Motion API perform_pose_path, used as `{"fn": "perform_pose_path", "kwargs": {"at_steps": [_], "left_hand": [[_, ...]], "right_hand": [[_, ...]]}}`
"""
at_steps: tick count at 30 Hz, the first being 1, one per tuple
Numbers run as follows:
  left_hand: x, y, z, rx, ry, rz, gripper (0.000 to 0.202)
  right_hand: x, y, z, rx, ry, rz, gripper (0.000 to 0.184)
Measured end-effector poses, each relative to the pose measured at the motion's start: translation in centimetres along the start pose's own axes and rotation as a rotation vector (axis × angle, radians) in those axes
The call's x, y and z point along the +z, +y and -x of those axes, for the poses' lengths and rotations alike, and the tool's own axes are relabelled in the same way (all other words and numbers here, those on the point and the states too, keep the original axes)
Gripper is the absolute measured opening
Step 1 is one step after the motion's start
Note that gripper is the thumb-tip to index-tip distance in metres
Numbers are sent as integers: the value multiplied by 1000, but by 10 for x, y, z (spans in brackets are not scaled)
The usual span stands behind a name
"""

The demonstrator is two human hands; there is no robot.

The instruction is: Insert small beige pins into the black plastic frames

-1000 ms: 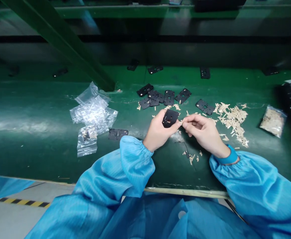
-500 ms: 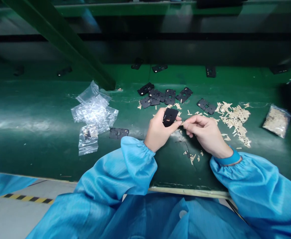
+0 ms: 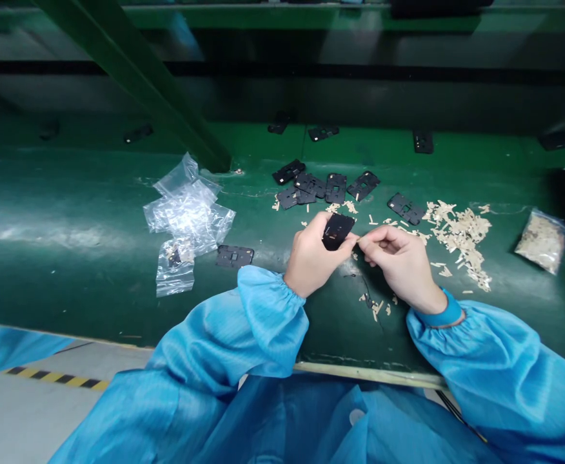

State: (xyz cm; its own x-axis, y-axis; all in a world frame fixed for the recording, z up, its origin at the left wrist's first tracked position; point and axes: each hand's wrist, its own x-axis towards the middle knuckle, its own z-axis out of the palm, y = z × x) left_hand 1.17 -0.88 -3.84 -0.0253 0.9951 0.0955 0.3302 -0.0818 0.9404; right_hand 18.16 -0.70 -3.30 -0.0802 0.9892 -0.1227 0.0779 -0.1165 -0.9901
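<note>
My left hand [image 3: 311,258] grips a small black flat part [image 3: 337,229] between thumb and fingers, just above the green work surface [image 3: 69,258]. My right hand [image 3: 398,264] is closed in a pinch right at the part's right edge, on something too small to make out. Behind the hands lies a loose group of the same black parts [image 3: 321,187]. Another black part [image 3: 234,256] lies flat to the left of my left wrist.
Crumpled clear plastic bags [image 3: 188,216] sit at the left. A heap of small tan slips [image 3: 461,235] lies at the right, a few more [image 3: 376,306] near my right wrist. A filled clear bag [image 3: 544,240] is at far right. A green beam [image 3: 137,71] slants behind.
The hands stay together on the black part; the left hand has turned it slightly. The view has drifted a little, nothing else on the surface moved.
</note>
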Motion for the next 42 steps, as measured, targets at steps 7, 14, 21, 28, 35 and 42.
{"fn": "perform_pose_path", "kwargs": {"at_steps": [7,14,21,28,35,42], "left_hand": [[-6,-4,-8,8,105,-30,15],[-8,-6,-10,38,-50,-46,18],[-5,-1,-11,-111,-219,243,21],[-5,-1,-11,-109,-154,210,18],[-3,-2,-9,-95,-148,218,20],[-1,-4,-6,-25,-109,59,20]], "right_hand": [[-6,0,-4,-48,28,61,13],[-7,1,-5,-65,-11,59,8],[-7,5,-3,-96,-63,116,14],[-11,7,3,-586,81,615,11],[-11,12,3,-696,-11,693,15],[-9,7,2,-641,38,656,10]]}}
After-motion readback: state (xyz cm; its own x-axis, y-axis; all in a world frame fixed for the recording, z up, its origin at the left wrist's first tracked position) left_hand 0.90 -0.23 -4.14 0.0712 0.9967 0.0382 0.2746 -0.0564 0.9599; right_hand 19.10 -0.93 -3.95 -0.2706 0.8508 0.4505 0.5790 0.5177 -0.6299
